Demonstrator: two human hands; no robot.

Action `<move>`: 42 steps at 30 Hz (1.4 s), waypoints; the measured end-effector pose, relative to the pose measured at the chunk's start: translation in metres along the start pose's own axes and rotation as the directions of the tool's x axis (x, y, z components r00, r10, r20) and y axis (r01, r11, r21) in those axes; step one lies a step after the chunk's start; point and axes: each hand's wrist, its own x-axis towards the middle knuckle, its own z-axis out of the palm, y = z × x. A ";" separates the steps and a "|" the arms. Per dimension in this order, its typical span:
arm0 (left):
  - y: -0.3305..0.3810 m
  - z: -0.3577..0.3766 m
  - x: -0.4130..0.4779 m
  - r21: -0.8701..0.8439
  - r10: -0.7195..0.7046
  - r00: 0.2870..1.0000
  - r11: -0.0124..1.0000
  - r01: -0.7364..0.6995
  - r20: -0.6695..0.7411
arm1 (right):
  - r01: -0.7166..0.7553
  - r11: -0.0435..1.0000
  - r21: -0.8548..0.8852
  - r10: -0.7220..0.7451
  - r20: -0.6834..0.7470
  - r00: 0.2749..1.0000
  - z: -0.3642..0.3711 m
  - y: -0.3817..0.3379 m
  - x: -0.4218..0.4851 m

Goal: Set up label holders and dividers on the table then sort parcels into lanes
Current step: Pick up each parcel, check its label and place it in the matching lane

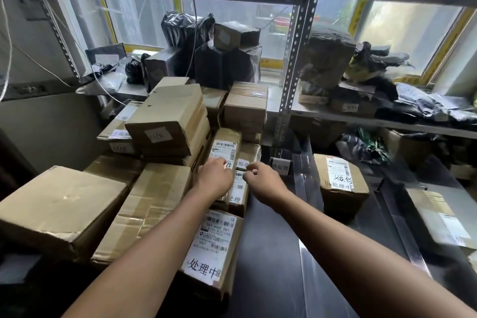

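Label holder [242, 164] sits between both grips, against the upright parcel [224, 148]. Left grip [215, 178] pinches its left end, right grip [262, 178] its lower-right corner, fingers curled.

The left hand [215, 178] and right hand [261, 178] reached together to narrow labelled parcels [225, 147] beside stacked cardboard boxes [167, 121] on the dark worktop [271, 253].

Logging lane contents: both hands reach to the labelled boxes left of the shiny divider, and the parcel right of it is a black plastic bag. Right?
Not quite. The head view shows the parcel right of the shiny divider is a brown cardboard box with a white label, not a black bag. The left hand and right hand do reach to the labelled boxes.
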 end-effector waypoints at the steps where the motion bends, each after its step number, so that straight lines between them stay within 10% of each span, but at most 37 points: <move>1: 0.000 0.002 0.004 -0.048 -0.015 0.999 0.999 0.017 0.028 | -0.036 0.990 0.136 0.033 0.026 0.999 0.005 -0.002 0.004; 6: -0.005 0.007 0.019 -0.302 -0.162 0.986 0.939 0.167 0.042 | -0.326 0.775 0.541 0.211 0.264 0.941 0.020 -0.011 0.012; 25: -0.001 0.008 0.042 -0.718 -0.301 0.882 0.513 0.470 0.362 | -0.431 0.604 0.670 0.262 0.344 0.902 0.035 0.017 0.039; 35: 0.028 -0.001 0.035 -0.869 -0.197 0.950 0.390 0.304 0.244 | -0.338 0.478 0.811 0.191 0.280 0.941 0.002 0.010 0.032; 42: 0.080 -0.023 -0.005 -0.894 -0.028 0.974 0.390 0.219 0.226 | -0.176 0.601 0.780 0.191 0.073 0.979 -0.061 0.015 0.010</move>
